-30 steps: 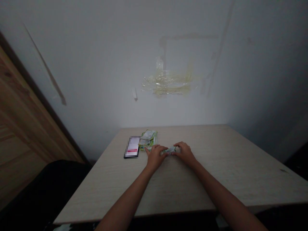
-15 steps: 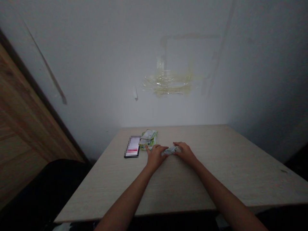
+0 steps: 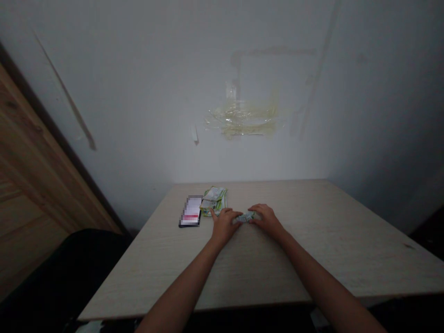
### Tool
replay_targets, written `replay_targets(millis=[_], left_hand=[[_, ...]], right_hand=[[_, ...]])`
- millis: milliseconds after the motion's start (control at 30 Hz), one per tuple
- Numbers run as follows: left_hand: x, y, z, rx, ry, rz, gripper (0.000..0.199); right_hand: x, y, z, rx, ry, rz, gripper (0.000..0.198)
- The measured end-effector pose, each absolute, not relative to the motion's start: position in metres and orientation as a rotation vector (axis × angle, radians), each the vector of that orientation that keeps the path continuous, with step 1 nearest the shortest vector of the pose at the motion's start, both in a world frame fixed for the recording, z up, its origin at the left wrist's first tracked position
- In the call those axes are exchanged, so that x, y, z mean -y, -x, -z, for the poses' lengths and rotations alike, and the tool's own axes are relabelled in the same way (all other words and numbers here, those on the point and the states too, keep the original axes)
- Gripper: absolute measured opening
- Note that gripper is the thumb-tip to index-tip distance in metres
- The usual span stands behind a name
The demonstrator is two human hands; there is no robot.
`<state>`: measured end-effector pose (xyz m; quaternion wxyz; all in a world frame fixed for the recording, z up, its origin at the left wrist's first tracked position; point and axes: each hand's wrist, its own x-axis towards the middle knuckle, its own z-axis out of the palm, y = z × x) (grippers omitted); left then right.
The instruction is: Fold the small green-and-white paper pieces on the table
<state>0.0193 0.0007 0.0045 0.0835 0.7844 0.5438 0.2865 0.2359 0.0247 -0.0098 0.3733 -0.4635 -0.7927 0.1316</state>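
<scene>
A small, narrow green-and-white packet (image 3: 246,216), crumpled or folded, lies between my two hands just over the table. My left hand (image 3: 224,223) pinches its left end between thumb and fingers. The other end sits in the grip of my right hand (image 3: 265,216), whose fingers cover part of it. Behind my left hand is a small pile of green-and-white packets (image 3: 214,196), flattened and overlapping. What the packet contains, if anything, I cannot make out.
A phone (image 3: 190,212) with a lit screen lies left of the pile. The pale wooden table (image 3: 347,249) meets a wall (image 3: 145,92) with old tape (image 3: 243,121) on it. At the left are a dark chair (image 3: 69,273) and wooden boards (image 3: 31,152).
My right hand's fingers have shifted slightly inward over the packet, and less of the packet's height shows. My left hand, the pile and the phone look the same.
</scene>
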Motion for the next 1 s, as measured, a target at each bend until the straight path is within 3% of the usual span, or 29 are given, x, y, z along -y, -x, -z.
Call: replay_targets(millis=[500,1000], left_hand=[[0.0001,-0.019,-0.008,-1.567,-2.39,-0.808,0.026],[-0.0034,-0.0169,-0.0038,-1.63,-2.399,-0.863,0.027]], right_hand=[[-0.0291,-0.2375,0.0136,2.113,1.235,-0.261,0.024],[-0.0326,-0.2416,0.0158,2.127,1.185,-0.291,0.029]])
